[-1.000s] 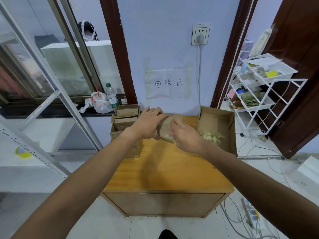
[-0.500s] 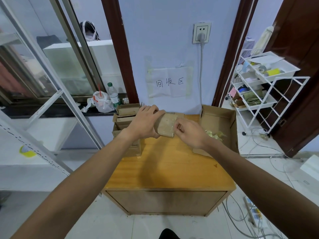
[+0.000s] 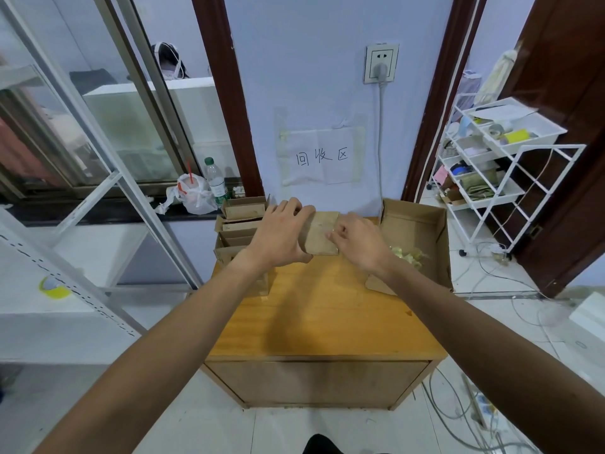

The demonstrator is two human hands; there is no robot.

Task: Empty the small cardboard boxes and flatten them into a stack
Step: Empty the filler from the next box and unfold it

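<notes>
Cardboard box, gripped by left hand and pinched by right hand, probably wanted collapsing along its creases.

Single entry: a white paper sheet, creased down the middle and taped flat to the pale wall, just above the back edge of the wooden cabinet and lower left of the wall socket. It bears three handwritten characters in dark ink, one row, left to right: 回收区. Secondary: plastic bottle on the window ledge, green label, print too small to read.
</notes>
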